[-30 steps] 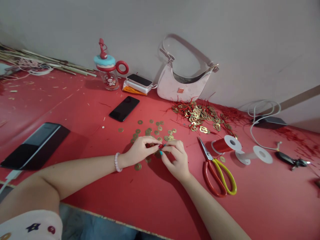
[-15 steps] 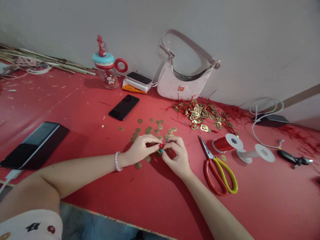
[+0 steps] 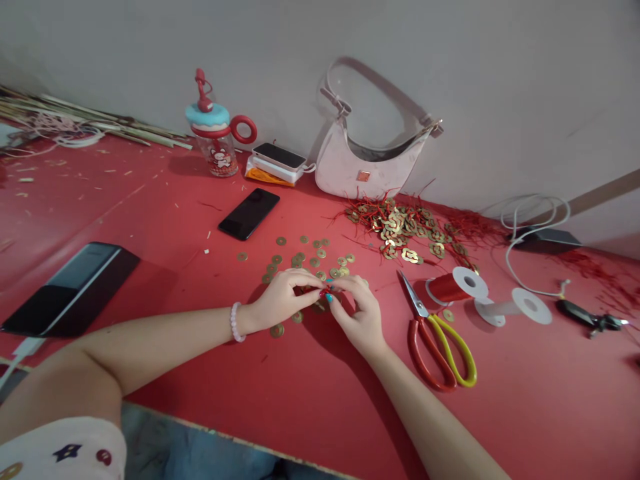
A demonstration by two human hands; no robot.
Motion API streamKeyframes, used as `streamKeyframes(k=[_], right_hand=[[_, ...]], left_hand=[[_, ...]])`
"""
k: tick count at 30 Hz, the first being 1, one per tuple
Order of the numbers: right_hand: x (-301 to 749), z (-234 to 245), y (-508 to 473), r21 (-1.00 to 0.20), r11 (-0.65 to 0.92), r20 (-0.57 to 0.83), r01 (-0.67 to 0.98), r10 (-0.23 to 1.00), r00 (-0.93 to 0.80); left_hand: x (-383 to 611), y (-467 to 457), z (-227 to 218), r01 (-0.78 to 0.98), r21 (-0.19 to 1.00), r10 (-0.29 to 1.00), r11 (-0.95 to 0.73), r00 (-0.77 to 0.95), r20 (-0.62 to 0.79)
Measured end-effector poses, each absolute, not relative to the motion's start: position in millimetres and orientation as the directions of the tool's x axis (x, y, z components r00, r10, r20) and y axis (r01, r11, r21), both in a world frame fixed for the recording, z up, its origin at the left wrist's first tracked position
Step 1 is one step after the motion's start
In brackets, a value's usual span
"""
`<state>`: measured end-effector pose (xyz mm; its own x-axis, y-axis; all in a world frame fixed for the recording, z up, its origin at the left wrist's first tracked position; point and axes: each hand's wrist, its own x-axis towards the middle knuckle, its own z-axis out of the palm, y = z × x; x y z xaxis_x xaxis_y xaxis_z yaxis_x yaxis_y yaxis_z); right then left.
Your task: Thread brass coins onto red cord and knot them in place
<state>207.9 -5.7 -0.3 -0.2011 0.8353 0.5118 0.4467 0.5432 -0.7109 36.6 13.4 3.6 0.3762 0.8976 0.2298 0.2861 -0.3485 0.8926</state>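
Observation:
My left hand (image 3: 283, 297), with a pale bead bracelet on the wrist, pinches thumb against forefinger over the table's middle. Opposite it, my right hand (image 3: 357, 310) is also pinched, its teal-nailed fingertips meeting the left ones. Between them shows a little red thread (image 3: 327, 288), mostly covered by the fingers. Loose brass coins (image 3: 299, 258) with holes lie behind and under the hands. To the right rest scissors (image 3: 420, 313) with one red and one yellow handle, blades slightly apart. Beyond them is a spool of red thread (image 3: 445, 288).
A heap of coins tied with red thread (image 3: 400, 230) lies before a pale handbag (image 3: 370, 160). A bare white spool (image 3: 513, 308) and a black tool (image 3: 590, 317) are at right. Phones (image 3: 249, 213), a lidded cup (image 3: 215, 143) and a dark device (image 3: 70, 287) occupy the left.
My right fingertips have shifted slightly and closed in against the left ones, covering more of the red thread. My left hand stays nearly still.

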Motion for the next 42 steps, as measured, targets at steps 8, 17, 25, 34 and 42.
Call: streamKeyframes(k=[8, 17, 25, 34, 42], right_hand=[[207.6, 2.4, -7.4, -0.767, 0.501, 0.477, 0.401, 0.863, -0.166], [209.7, -3.9, -4.9, -0.925, 0.345, 0.337, 0.162, 0.939, -0.075], [207.3, -5.1, -5.1, -0.959, 0.224, 0.220, 0.171, 0.974, -0.047], [203.6, -9.5, -2.2, -0.979, 0.190, 0.185, 0.070, 0.980, -0.067], [202.3, -10.8, -3.0, -0.964, 0.222, 0.222, 0.148, 0.975, -0.012]], left_hand=[[36.2, 12.9, 4.4, 0.299, 0.887, 0.893, -0.351, 0.393, 0.221], [37.0, 12.7, 6.0, 0.315, 0.885, 0.889, -0.342, 0.415, 0.195], [35.9, 10.6, 9.0, 0.269, 0.910, 0.872, -0.316, 0.459, 0.167], [35.5, 9.3, 5.9, 0.171, 0.952, 0.871, -0.252, 0.469, 0.146], [36.4, 9.8, 9.8, 0.245, 0.929, 0.888, -0.278, 0.433, 0.152]])
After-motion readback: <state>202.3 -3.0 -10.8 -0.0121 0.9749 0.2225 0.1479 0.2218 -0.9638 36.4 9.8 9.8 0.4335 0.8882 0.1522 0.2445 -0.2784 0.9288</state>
